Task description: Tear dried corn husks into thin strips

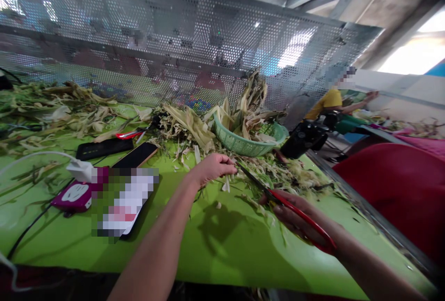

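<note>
My right hand (299, 220) grips red-handled scissors (278, 198), whose dark blades point up and left toward my left hand. My left hand (212, 167) reaches forward over the green table (215, 250) with its fingers curled together at the edge of a heap of dry corn husks (278, 173). What those fingers pinch is too small to make out. A green plastic basket (243, 143) full of husks stands just beyond the left hand.
Phones (137, 155), a purple device (74, 195) with a white charger and cables lie at the left. A second pair of red scissors (130, 134) rests among husks. A perforated metal screen (174, 41) backs the table. A red chair (399, 190) is at right; another person sits beyond.
</note>
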### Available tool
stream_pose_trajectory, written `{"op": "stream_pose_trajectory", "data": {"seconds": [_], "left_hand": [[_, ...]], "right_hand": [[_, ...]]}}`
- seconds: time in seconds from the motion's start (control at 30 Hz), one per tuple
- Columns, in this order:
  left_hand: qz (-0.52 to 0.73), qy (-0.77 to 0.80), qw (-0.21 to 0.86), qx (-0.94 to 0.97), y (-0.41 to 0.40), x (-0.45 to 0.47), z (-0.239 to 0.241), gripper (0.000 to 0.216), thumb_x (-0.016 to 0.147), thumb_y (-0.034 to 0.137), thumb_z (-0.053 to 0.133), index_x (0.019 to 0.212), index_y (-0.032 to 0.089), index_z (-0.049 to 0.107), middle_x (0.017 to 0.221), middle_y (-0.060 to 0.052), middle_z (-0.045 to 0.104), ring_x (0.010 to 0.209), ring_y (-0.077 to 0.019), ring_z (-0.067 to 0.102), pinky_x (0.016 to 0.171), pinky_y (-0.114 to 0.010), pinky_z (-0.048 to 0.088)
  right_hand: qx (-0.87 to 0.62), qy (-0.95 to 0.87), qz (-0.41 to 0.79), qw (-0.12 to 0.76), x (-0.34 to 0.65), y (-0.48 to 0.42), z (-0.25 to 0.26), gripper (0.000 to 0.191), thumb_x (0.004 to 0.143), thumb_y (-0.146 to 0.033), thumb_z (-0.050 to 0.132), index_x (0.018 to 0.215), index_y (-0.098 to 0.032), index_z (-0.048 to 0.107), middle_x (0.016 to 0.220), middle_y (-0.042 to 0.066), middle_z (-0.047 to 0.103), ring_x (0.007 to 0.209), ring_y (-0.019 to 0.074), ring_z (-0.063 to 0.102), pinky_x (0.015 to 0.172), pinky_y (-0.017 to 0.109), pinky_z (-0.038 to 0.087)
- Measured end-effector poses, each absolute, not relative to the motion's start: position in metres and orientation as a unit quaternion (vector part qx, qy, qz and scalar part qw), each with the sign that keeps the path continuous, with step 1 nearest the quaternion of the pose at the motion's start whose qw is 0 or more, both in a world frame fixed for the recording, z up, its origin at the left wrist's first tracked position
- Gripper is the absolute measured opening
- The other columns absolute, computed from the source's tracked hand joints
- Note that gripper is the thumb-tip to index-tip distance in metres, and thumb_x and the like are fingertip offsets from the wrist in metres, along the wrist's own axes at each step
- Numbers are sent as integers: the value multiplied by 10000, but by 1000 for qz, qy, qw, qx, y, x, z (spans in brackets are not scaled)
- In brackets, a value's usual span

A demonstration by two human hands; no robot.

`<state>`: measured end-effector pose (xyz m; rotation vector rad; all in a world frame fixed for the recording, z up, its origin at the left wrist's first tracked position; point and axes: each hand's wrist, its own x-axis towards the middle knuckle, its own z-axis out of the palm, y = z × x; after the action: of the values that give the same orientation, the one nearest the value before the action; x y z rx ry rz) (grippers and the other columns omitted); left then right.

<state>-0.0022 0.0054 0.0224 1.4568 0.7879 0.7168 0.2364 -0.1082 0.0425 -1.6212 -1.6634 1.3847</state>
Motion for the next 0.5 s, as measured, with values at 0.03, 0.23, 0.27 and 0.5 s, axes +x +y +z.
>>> {"op": "stream_pose_trajectory", "data": {"seconds": [0.03,0.23,0.27,0.5], "left_hand": [[322,337,628,623,5,-2,23,204,678,321,673,762,137,650,663,17,563,619,-100,455,629,-249,346],[423,288,698,501,5,-2,26,250,714,305,724,860,130,621,765,-21,589,651,-101,516,640,-249,436],[429,278,711,483,6,-2,26,236,724,298,721,853,133,613,759,-17,584,648,-99,522,640,-247,450],[464,212,771,382,8,1,23,106,779,184,656,841,135,586,720,7,566,578,-85,562,603,-235,517]], "right_hand": [[-589,-587,502,239,237,-108,41,494,805,-638,589,1037,-202,601,522,-64,343,401,62,282,344,191,192],[-601,-544,485,327,246,-110,35,471,816,-602,603,1110,-235,631,634,-15,480,493,95,411,430,209,354],[-594,-556,481,327,249,-111,36,477,830,-600,582,1155,-253,624,666,-2,512,531,114,465,477,223,417],[-663,-651,312,198,248,-114,43,786,787,-716,496,1417,-247,481,1414,138,516,1252,370,510,1026,430,449]]}}
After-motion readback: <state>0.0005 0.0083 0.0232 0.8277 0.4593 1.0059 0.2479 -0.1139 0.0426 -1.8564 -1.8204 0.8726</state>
